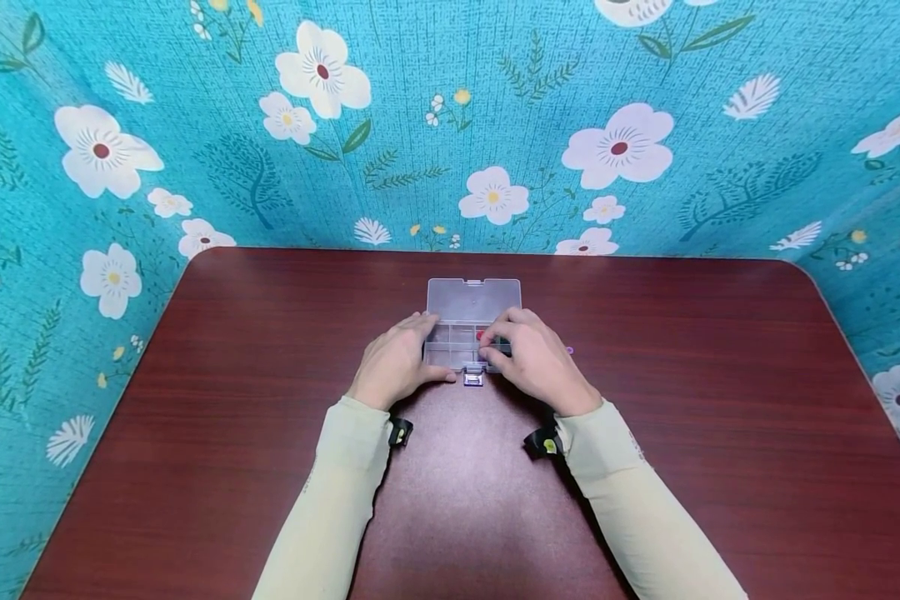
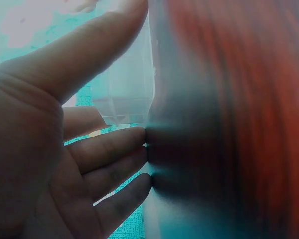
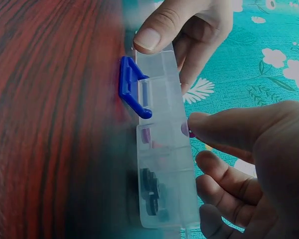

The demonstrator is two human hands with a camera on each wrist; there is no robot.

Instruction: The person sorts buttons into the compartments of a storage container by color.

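Observation:
A clear plastic compartment box [image 1: 450, 343] lies on the table with its lid [image 1: 472, 300] raised at the back. My left hand [image 1: 397, 358] holds the box at its left end, thumb by the front edge and fingers along the side and back. My right hand [image 1: 532, 354] is over the right compartments, its thumb and forefinger pinching a small purple button-like piece [image 3: 185, 129], mostly hidden by the thumb. Through the wall, dark round pieces [image 3: 150, 191] and a purple piece [image 3: 146, 135] show inside. A red piece [image 1: 481, 335] sits near the right fingertips.
A blue latch [image 3: 132, 84] hangs out from the box front. On the table, right of my right hand, lies a small purple piece [image 1: 569, 350]. The dark red wooden table [image 1: 232, 400] ends against a blue flowered cloth [image 1: 420, 125] at the back.

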